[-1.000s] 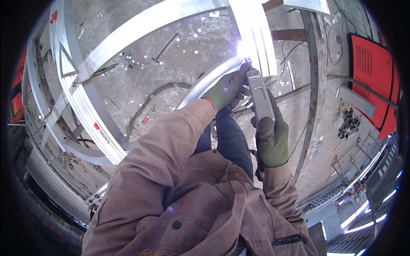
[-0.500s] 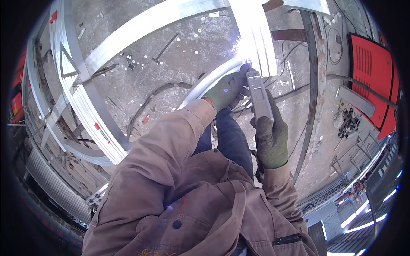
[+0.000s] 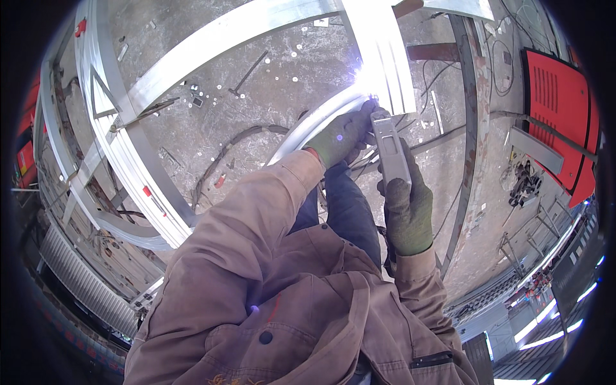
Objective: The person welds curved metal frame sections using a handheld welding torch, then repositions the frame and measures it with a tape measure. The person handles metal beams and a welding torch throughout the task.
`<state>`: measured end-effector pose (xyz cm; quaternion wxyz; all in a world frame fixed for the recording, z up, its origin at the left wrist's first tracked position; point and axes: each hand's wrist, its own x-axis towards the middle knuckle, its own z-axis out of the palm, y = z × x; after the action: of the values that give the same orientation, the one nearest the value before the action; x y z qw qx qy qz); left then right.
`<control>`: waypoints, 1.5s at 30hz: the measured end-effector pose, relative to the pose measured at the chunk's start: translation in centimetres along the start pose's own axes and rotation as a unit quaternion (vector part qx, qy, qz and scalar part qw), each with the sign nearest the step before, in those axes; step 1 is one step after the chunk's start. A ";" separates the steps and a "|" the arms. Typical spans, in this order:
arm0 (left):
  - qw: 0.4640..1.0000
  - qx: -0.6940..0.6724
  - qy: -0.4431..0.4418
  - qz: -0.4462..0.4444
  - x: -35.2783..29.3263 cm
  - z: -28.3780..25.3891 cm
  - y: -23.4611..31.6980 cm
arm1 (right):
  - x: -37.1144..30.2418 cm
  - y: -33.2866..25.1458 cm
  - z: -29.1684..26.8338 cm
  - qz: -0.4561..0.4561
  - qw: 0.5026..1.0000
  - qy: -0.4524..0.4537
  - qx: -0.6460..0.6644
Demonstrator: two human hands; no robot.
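My right hand [image 3: 410,215], in a green work glove, is closed around a grey box-bodied welding gun [image 3: 390,151]. The gun's front end points away from me at a joint in a silver metal frame [image 3: 390,77], where a bright white-violet glare hides the seam. Beside the gun's front end, my left hand [image 3: 338,136] in a matching glove is closed, its fingers curled against the gun near the nozzle. Part of those fingers is hidden behind the gun. Under the left hand runs a curved silver bar [image 3: 314,125] that meets the frame at the glare.
Long silver profiles [image 3: 131,160] with red pieces on them stand at the left. A rusty steel beam [image 3: 467,128] runs along the right, with a red machine cabinet [image 3: 558,109] beyond it. Black cables [image 3: 221,154] and metal scraps lie on the concrete floor.
The glare at the joint has changed shape slightly. Both hands and the welding gun stay nearly in the same place.
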<state>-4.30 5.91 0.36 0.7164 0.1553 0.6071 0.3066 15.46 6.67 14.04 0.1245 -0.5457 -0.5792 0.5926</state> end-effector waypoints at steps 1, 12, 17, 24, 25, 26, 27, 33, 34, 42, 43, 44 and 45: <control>1.000 0.005 0.001 0.004 0.1 0.0 -0.1 | 0.0 0.0 0.0 0.000 1.000 0.000 -0.001; 0.995 0.065 0.014 0.070 0.2 -0.1 -1.2 | -0.9 0.1 0.1 0.011 1.000 0.014 0.006; 0.998 0.058 0.007 0.029 -0.5 0.0 -0.2 | -1.1 0.4 0.1 0.014 1.000 0.014 0.012; 0.994 0.074 0.000 0.076 -0.1 -0.1 -0.9 | -1.3 1.0 -0.2 0.001 1.000 0.016 0.002; 0.994 0.087 -0.005 0.072 0.0 -0.2 -0.8 | -1.3 1.0 -0.2 0.001 1.000 0.015 0.003; 0.993 0.084 -0.006 0.079 0.3 -0.3 -1.2 | -1.3 1.0 -0.2 0.001 1.000 0.015 0.004; 0.993 0.081 -0.008 0.087 0.5 -0.2 -1.5 | -1.4 1.0 -0.3 0.003 1.000 0.015 0.008; 0.986 0.139 -0.022 0.093 0.2 0.1 -1.8 | -2.8 1.4 -1.4 0.004 1.000 0.002 0.019; 0.988 0.126 -0.042 0.077 0.2 0.4 -2.1 | -3.4 1.4 -1.7 0.003 1.000 -0.003 0.023; 0.982 0.158 -0.075 0.078 -7.9 2.7 -2.7 | -10.4 3.3 -7.1 -0.013 1.000 -0.026 0.002; 0.982 0.158 -0.068 0.083 -9.2 2.8 -3.6 | -11.2 3.8 -7.9 -0.015 1.000 -0.028 0.002; 0.982 0.156 -0.060 0.089 -10.5 3.0 -4.6 | -12.0 4.3 -8.6 -0.016 0.999 -0.031 0.000; 0.981 0.158 -0.053 0.094 -11.7 3.0 -5.7 | -12.8 5.0 -9.3 -0.018 0.999 -0.030 0.003</control>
<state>-0.86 -5.35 6.71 0.6818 0.3390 0.5920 0.2641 30.05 0.30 18.83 0.1185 -0.5169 -0.5907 0.6082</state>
